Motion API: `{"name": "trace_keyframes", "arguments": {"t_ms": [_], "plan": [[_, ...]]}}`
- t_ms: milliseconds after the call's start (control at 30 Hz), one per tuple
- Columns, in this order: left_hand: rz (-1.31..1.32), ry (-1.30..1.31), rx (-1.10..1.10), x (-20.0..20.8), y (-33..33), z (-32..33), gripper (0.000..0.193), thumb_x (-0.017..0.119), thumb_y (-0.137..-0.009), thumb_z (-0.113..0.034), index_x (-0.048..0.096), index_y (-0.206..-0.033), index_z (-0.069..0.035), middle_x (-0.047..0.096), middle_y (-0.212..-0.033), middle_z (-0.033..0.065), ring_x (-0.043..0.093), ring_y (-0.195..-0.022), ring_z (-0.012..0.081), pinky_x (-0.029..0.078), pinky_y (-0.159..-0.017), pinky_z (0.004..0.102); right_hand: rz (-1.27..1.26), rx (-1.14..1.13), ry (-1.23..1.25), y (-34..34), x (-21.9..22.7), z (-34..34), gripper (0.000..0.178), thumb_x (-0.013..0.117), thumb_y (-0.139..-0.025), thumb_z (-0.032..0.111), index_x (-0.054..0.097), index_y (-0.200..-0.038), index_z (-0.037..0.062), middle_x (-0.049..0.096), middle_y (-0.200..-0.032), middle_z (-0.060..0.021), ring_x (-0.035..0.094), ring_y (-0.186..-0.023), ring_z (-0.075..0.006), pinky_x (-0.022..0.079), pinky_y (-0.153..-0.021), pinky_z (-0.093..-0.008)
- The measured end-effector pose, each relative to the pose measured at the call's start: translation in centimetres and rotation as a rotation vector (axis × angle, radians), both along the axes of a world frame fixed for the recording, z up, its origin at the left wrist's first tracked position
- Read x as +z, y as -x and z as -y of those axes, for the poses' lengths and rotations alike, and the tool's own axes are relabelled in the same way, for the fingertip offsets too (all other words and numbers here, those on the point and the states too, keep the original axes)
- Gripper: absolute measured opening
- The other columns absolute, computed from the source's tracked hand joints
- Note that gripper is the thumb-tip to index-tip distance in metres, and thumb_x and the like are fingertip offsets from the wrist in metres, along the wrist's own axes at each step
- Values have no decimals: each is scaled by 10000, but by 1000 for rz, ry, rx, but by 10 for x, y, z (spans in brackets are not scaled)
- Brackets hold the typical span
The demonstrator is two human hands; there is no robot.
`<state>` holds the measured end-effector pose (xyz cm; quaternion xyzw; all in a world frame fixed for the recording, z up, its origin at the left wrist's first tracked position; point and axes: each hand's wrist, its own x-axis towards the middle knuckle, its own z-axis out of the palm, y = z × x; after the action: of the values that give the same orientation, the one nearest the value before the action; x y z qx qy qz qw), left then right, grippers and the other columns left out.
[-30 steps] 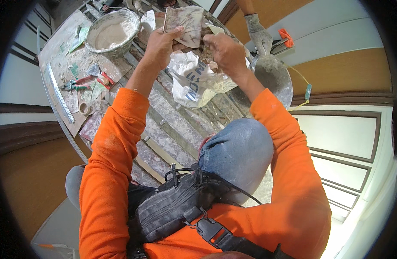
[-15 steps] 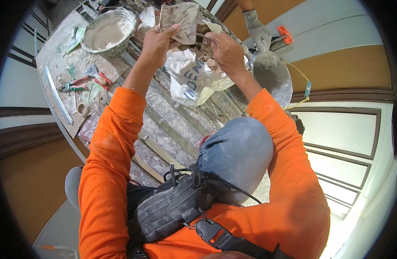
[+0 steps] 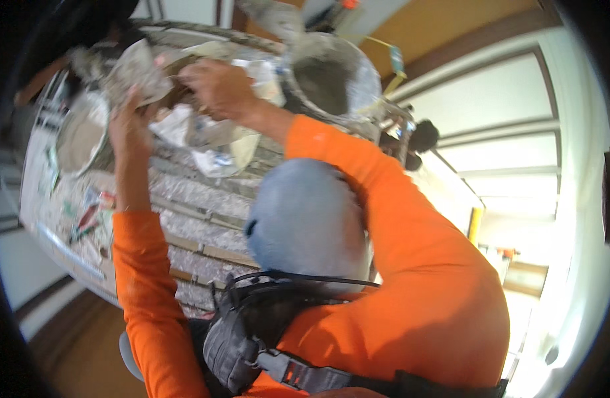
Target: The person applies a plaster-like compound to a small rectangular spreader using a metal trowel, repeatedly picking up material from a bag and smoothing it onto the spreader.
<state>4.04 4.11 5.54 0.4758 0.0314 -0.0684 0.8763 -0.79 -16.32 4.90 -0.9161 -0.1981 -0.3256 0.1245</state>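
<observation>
My left hand (image 3: 129,126) grips the lower edge of a flat, pale, plaster-smeared square plate (image 3: 138,71), thumb against its face. My right hand (image 3: 219,89) is closed just right of the plate, above a crumpled white bag (image 3: 242,147). Whatever its fingers hold is hidden and blurred. Brownish, crumbly-looking stuff shows between the hands at the bag's mouth. A bucket of pale powder or paste (image 3: 83,136) stands left of my left hand. Beyond my right hand is a grey-coated bucket (image 3: 325,76).
Red-handled pliers (image 3: 89,215) and a perforated metal strip (image 3: 69,251) lie on the left of the slatted, plaster-spattered platform (image 3: 205,229). A co-worker's gloved hand (image 3: 275,16) reaches in at the top. Another dark-clad person (image 3: 73,33) is at upper left.
My view has swung to the right, so the platform and buckets appear farther left and turned. The plate stays in my left hand, and my right hand remains closed beside it.
</observation>
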Motion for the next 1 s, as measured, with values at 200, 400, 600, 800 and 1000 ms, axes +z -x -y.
{"name": "trace_keyframes", "arguments": {"t_ms": [200,400,600,800,1000], "plan": [[1,139,56,-22,-21,-18,381,584,-967,-132,490,-1278,67,599,-1217,159,608,-1106,301,540,-941,398,-19,90,-93,42,25,-19,190,616,-867,227,636,-1037,147,556,-788,-60,647,-729,-249,540,-594,-376],[-12,60,4,-32,-3,-3,357,549,-967,-85,463,-1226,145,565,-1216,224,588,-1137,322,530,-989,408,-15,-153,-99,35,18,-18,180,593,-878,187,606,-967,31,630,-833,-147,644,-790,-329,551,-664,-396],[-152,114,-11,-48,-16,-6,313,571,-889,59,472,-1164,172,553,-1204,233,583,-1148,333,523,-1025,404,-179,-144,-15,45,22,-23,180,567,-876,168,596,-966,16,643,-838,-168,680,-749,-325,555,-609,-417],[-80,145,-164,-24,7,10,376,515,-881,109,427,-1239,186,523,-1273,246,554,-1197,351,463,-1096,456,-246,-164,51,47,28,-19,201,557,-881,164,585,-1008,10,644,-843,-186,702,-769,-335,564,-604,-426],[-44,72,-115,-5,24,25,459,479,-878,126,387,-1327,142,493,-1340,238,534,-1225,352,452,-1102,483,-278,-162,3,44,27,-10,231,547,-892,176,573,-1041,2,649,-847,-192,701,-742,-337,565,-601,-433]]}}
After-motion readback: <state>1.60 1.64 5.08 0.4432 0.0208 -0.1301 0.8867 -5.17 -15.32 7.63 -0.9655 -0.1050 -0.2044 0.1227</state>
